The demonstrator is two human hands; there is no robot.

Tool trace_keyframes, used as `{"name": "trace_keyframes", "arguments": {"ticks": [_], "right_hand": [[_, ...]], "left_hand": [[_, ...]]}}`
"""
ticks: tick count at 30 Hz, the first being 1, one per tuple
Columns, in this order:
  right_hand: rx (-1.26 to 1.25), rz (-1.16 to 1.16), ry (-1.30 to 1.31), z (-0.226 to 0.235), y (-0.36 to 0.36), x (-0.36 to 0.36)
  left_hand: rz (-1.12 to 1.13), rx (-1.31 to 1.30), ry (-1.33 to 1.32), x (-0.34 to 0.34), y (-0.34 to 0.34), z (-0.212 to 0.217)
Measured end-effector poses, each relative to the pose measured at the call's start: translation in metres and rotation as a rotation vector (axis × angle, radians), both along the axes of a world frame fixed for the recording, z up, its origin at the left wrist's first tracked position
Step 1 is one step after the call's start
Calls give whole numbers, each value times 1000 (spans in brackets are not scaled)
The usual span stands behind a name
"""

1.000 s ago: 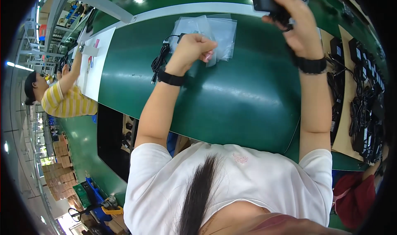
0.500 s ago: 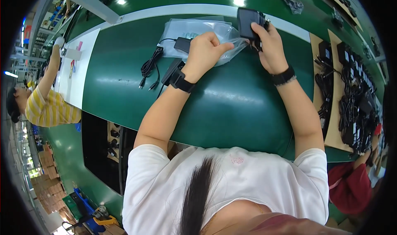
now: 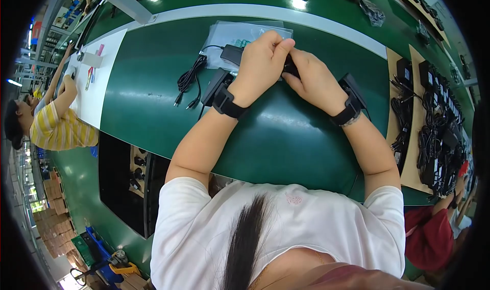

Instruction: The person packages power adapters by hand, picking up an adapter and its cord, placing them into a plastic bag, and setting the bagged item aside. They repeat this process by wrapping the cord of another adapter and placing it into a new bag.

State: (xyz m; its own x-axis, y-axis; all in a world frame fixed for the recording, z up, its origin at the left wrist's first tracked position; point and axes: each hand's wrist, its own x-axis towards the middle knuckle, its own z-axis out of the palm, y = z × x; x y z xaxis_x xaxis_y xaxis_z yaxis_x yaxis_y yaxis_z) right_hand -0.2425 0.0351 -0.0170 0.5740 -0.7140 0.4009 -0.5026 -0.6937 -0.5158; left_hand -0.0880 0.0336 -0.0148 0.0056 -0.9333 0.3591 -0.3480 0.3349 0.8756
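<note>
My right hand (image 3: 317, 81) is curled around a black power adapter (image 3: 290, 66), mostly hidden by the fingers. Right beside it, my left hand (image 3: 261, 64) is closed, with its thumb close to the adapter; what its fingers hold is hidden. Behind the left hand lie clear plastic bags (image 3: 220, 34), stacked flat on the green table (image 3: 148, 81). A second black adapter (image 3: 231, 54) rests over the bags' near edge, partly covered by the left hand. Its coiled black cable (image 3: 192, 77) lies to the left on the table. Both wrists wear black straps with dark modules.
Brown cardboard trays (image 3: 412, 167) at the right hold rows of black adapters with cables. A white rail (image 3: 224, 11) runs along the table's far edge. At the left, a person in a yellow striped shirt (image 3: 64, 127) works at a white tabletop (image 3: 104, 86). A person in red sits lower right.
My right hand has come down and left with the adapter to meet the left hand. The bag that was lifted and stretched between the hands now lies flatter behind them.
</note>
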Motion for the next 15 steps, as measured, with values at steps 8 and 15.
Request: {"name": "trace_keyframes", "arguments": {"ticks": [8,15], "right_hand": [[1178,3,-768,16,-27,-10],[1184,100,-1389,20,-35,-18]], "left_hand": [[55,-274,-369,-5,12,10],[4,-303,-406,-16,20,24]]}}
